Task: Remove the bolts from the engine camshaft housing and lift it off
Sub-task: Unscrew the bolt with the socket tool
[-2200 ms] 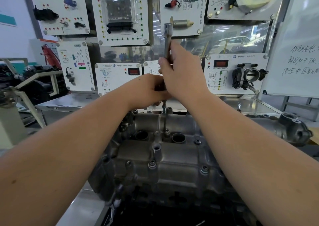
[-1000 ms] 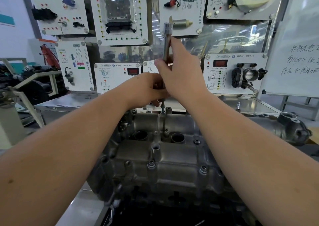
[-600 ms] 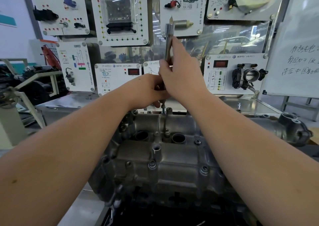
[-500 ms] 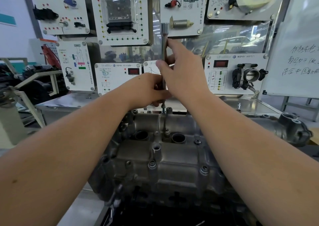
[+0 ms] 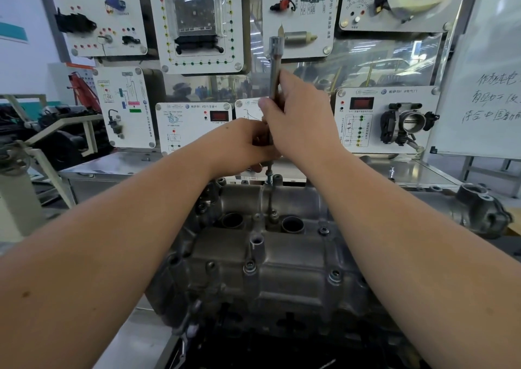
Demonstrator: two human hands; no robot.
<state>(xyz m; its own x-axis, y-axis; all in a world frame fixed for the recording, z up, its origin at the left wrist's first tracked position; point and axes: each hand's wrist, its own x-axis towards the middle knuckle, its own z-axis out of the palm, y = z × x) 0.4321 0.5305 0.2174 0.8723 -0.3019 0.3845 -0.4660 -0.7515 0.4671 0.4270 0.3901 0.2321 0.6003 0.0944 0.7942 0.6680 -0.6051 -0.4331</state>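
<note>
The grey metal camshaft housing (image 5: 282,258) fills the lower middle of the view. Several bolts sit in it, one near the front (image 5: 249,266) and one to its right (image 5: 334,275). A long steel socket extension (image 5: 274,61) stands upright over a raised bolt (image 5: 269,176) at the housing's far edge. My right hand (image 5: 301,123) grips the upper shaft, thumb and fingers wrapped round it. My left hand (image 5: 242,146) holds the lower shaft just above the bolt; its fingertips are hidden behind the right hand.
A display wall of white training panels (image 5: 197,22) stands behind the engine. A throttle body (image 5: 406,123) is mounted at the right, a whiteboard (image 5: 490,87) beyond it. A steel bench top (image 5: 112,165) runs behind the housing. Another engine stand (image 5: 42,137) sits at the left.
The extension has wobbled slightly side to side while my right fingers shifted their grip on the shaft, as in turning it. Both hands stay in the same place over the far bolt.
</note>
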